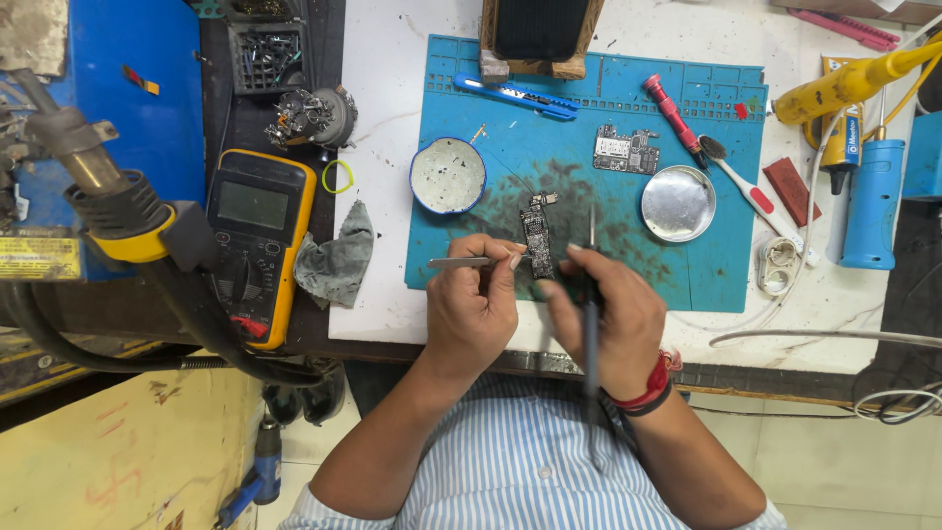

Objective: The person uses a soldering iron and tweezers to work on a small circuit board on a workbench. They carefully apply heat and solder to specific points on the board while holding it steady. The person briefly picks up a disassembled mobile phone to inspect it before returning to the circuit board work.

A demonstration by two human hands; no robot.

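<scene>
White counter (392, 88) carries a blue mat (726, 275), stained dark in the middle. Left of the counter, a blue box (157, 108) with a hot-air nozzle (69, 147) in a yellow-ringed holder, black hose curving below it. Yellow multimeter (260, 245) lies at the counter's left edge, grey rag (339, 260) just beside it. Far right: blue tool (871, 201) upright on the counter, yellow gun (844, 88) above it.

Left hand (471, 314), fingers closed on tweezers (459, 262), which lie level with the tip end toward the board (538, 234). Right hand (599, 314), fingers wrapped round a thin black iron (591, 294) (handle runs down past the wrist, tip points up beside the board). The board is a long narrow dark strip lying on the mat's stained middle, between both hands' fingertips; whether the tweezers actually touch it, cannot tell.

On the mat: blue-rimmed dish (447, 176) upper left of the board, silver dish (678, 203) to its right, second smaller board (625, 150) between them and higher up. Blue cutter (515, 96) near the mat's top edge, red screwdriver (673, 116) slanted at top right, white toothbrush (741, 182) just beside the silver dish. Wood block (540, 39) overlaps the mat's top edge. Yellow band (338, 177) on the counter near the multimeter.
</scene>
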